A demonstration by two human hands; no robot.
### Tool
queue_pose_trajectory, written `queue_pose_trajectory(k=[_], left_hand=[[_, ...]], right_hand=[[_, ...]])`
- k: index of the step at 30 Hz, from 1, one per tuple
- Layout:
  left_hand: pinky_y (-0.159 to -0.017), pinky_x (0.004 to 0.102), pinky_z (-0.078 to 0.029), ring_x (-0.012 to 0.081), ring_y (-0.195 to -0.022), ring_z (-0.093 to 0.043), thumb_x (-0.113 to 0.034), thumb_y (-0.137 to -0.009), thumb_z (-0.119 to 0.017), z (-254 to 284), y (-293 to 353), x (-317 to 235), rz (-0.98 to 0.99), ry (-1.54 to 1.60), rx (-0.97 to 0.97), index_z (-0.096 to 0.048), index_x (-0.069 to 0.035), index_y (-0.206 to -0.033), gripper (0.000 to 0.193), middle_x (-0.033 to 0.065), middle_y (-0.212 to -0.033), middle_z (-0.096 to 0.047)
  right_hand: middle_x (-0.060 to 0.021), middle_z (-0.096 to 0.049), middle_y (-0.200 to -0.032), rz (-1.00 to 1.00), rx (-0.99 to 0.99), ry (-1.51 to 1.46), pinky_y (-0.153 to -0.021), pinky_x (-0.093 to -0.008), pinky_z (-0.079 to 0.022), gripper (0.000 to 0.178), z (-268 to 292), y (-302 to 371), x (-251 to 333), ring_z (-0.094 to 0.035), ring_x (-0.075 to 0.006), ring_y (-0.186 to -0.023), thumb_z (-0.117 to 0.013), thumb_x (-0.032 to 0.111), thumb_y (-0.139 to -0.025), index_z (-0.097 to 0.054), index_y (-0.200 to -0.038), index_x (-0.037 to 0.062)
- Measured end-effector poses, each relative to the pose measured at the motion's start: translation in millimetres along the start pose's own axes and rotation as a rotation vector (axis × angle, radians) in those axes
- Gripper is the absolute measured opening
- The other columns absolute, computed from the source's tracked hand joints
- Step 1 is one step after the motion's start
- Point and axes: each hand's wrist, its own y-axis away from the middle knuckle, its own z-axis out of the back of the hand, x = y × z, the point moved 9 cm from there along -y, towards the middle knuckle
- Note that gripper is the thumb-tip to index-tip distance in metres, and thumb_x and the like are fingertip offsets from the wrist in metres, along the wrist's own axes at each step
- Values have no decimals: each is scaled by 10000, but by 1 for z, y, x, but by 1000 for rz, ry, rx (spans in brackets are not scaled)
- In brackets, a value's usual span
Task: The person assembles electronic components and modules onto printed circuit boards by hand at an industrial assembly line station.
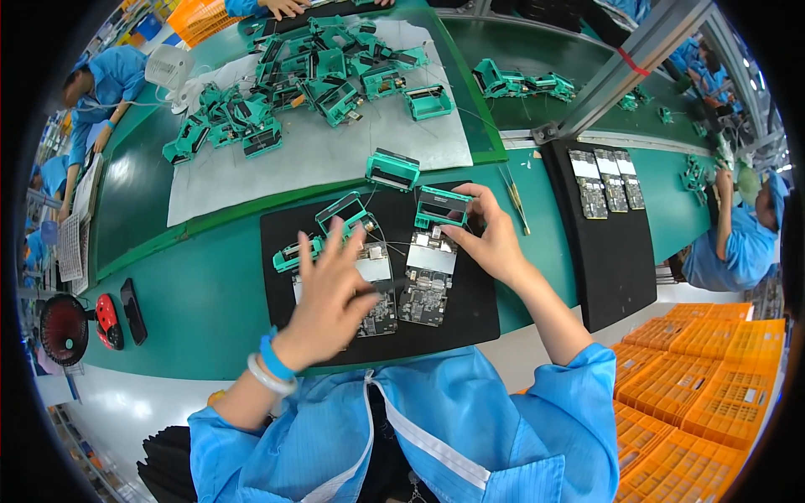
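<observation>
My right hand (493, 241) pinches the right end of a green plastic frame (443, 207) with a dark window. The frame sits at the top end of a circuit board (425, 289) with a white block on it. My left hand (329, 293), smeared by motion, hovers with fingers spread over a second circuit board (379, 317), partly hiding it. Beyond its fingertips stand a tilted green frame (344, 211) and a smaller-looking one (293, 255), with thin wires nearby. The boards lie on a black mat (478, 314). Another green frame (392, 171) rests at the mat's far edge.
A heap of green frames (310, 67) covers a pale sheet (226, 189). Tweezers (516, 201) lie right of the mat. Circuit boards (605, 180) rest on another black mat (616, 260). Orange crates (688, 377) stand lower right. A small fan (64, 329) is far left. Other people work around.
</observation>
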Motion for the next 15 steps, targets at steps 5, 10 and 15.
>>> queue_pose_trajectory(k=[5,10,15], left_hand=[[-1173,565,-119,429,-1441,-287,-255,-897,-630,23,-32,61,-53,1,30,-498,-35,-839,263,247,-1483,-431],[-1183,492,-174,264,-1199,-542,-254,-926,-641,14,-57,101,-4,510,290,-621,-21,-1137,314,24,-906,-556],[-922,387,-401,263,-1353,-472,-207,-915,-672,-4,-48,97,171,579,458,-442,-37,-798,309,205,-1350,-587]], right_hand=[[-33,-664,-988,-82,272,-310,-714,-222,-451,517,-22,-8,13,-575,-63,-826,-713,73,-888,-476,-1348,56],[-7,-538,-847,-105,112,35,-653,-242,-478,538,-23,-21,11,-565,-71,-723,-743,121,-877,-514,-1353,19],[-93,-612,-881,-92,380,-29,-688,-272,-500,597,-44,-32,14,-604,-140,-732,-730,208,-890,-490,-1397,5]])
